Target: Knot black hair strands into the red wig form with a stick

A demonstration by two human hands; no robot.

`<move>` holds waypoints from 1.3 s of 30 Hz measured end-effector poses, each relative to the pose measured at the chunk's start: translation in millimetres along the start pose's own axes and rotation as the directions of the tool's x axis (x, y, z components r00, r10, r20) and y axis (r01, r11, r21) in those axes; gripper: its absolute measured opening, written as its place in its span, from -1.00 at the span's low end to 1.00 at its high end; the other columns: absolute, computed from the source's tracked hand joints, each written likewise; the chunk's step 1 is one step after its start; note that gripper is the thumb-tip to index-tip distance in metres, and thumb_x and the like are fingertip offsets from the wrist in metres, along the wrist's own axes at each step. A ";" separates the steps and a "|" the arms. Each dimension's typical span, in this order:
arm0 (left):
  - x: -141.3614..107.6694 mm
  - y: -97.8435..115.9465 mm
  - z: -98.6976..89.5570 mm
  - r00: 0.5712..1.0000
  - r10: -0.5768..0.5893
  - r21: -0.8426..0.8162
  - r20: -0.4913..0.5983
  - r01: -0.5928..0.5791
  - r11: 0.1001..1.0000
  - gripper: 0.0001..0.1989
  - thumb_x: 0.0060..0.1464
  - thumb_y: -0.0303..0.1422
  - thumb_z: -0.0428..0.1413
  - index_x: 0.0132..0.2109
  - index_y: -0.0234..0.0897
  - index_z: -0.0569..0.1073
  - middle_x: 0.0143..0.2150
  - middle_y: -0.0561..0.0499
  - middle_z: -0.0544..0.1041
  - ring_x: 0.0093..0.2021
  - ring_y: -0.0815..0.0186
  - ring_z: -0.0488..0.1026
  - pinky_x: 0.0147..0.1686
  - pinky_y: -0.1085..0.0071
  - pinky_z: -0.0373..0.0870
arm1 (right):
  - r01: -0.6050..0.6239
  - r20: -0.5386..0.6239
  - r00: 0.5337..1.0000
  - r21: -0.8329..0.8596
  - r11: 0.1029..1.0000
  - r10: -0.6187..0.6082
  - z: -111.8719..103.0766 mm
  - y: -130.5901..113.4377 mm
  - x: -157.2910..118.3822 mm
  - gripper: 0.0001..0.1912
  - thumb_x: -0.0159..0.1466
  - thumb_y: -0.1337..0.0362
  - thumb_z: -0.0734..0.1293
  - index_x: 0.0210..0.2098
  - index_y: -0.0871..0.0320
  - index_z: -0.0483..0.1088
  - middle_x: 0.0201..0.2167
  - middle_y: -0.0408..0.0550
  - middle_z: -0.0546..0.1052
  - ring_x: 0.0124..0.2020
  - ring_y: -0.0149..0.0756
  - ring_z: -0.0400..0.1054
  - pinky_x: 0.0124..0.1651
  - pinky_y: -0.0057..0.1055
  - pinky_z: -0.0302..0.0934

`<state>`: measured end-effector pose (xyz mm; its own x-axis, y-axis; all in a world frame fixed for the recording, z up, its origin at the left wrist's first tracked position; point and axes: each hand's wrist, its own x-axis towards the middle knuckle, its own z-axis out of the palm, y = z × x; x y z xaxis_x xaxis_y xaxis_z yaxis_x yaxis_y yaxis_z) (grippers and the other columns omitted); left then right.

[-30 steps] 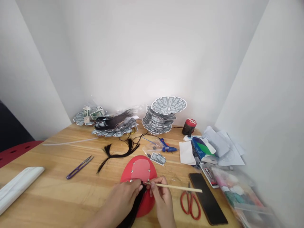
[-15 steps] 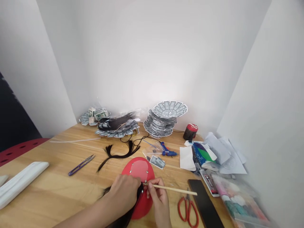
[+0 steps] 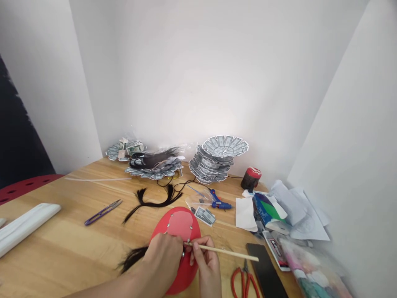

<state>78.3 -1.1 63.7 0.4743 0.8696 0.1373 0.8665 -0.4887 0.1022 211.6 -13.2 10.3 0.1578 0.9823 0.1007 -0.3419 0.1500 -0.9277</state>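
Note:
A red oval piece (image 3: 186, 278) with a pinkish patch and several small silver studs lies on the table under both hands. My right hand (image 3: 207, 258) is closed, pinching a thin wooden stick (image 3: 229, 251) whose left end reaches the studs near the middle of the oval. My left hand (image 3: 164, 254) lies over the oval's left side with curled fingers, closed on a bundle of black hair (image 3: 134, 257); loose ends stick out to the left. The fingertips of both hands almost meet, and the left hand hides the spot beneath it.
Red-handled pliers (image 3: 245, 281) and a black slab (image 3: 266, 269) lie to the right. Beyond the oval are a blue glue gun (image 3: 218, 201), a black hair strip (image 3: 155, 203) and purple thread snips (image 3: 102, 212). Stacked banknote-print paper bowls (image 3: 214, 163) stand by the wall.
The view has shifted slightly. The oval sits a little further left and is more tilted, and the black hair shows further out left of my left hand. Both grips stay the same.

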 end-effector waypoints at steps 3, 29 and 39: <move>-7.8 -2.7 8.9 1.000 0.014 0.111 0.015 -0.016 0.994 -0.68 -0.05 -0.73 0.02 -0.23 -0.43 0.58 -0.33 -0.32 0.62 -0.34 -0.06 0.60 -0.35 0.21 0.48 | -0.003 0.004 1.000 0.000 1.000 0.003 -3.0 4.7 2.1 -0.60 0.17 -0.10 0.44 -0.44 0.12 0.41 -0.55 -0.20 0.49 -0.56 -0.43 0.27 -0.43 -0.51 0.21; -23.3 -58.3 32.5 0.996 -0.078 -0.958 -0.038 -0.014 0.286 -0.48 0.28 0.08 -0.11 -0.18 -0.19 0.56 -0.35 0.07 0.58 -0.61 0.48 0.18 -0.58 0.57 0.15 | 0.092 0.022 0.996 -0.070 0.993 -0.091 -10.7 13.1 8.5 -0.61 0.22 -0.08 0.41 -0.42 0.13 0.41 -0.49 -0.11 0.57 -0.57 -0.41 0.28 -0.44 -0.46 0.19; -23.1 -59.0 35.4 0.994 -0.108 -0.965 0.003 0.032 0.262 -0.36 0.16 0.20 -0.06 -0.20 -0.30 0.56 -0.51 0.14 0.30 -0.59 0.45 0.13 -0.57 0.52 0.04 | 0.105 -0.027 0.994 -0.101 0.989 -0.108 0.1 6.0 2.2 -0.58 0.20 -0.13 0.41 -0.42 0.11 0.38 -0.51 -0.22 0.50 -0.52 -0.45 0.26 -0.35 -0.49 0.19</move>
<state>21.8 10.2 19.6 0.3780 0.9177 0.1222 0.0916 -0.1684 0.9814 209.7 -10.1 5.0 0.2185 0.9570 0.1907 -0.2281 0.2401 -0.9435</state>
